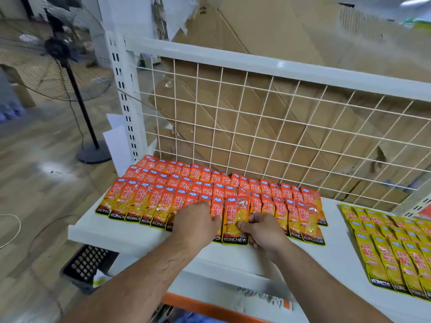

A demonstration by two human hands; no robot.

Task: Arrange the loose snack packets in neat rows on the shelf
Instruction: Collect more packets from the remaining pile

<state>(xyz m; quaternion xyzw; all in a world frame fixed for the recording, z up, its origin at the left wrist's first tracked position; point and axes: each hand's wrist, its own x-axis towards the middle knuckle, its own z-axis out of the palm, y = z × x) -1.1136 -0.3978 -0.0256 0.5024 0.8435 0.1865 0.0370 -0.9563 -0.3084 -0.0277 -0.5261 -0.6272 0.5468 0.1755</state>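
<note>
Three overlapping rows of orange-red foil snack packets printed KONCHEW lie on a flat white metal shelf, running from nine o'clock towards three o'clock across its middle. One orange-red packet with a yellow window sits slightly proud of the front row at its centre. The right hand pinches this packet's right edge, thumb on the face and fingers curled beside it. The left hand is at nine o'clock of that packet, knuckles up and bent fingertips down on the neighbouring packets; whether it actually grips one cannot be told from here. At three o'clock, well apart, are rows of yellow foil snack packets. At twelve o'clock a white wire grid panel backs the shelf, with brown flattened cardboard behind it. A black pedestal fan stands on the floor at ten o'clock.
</note>
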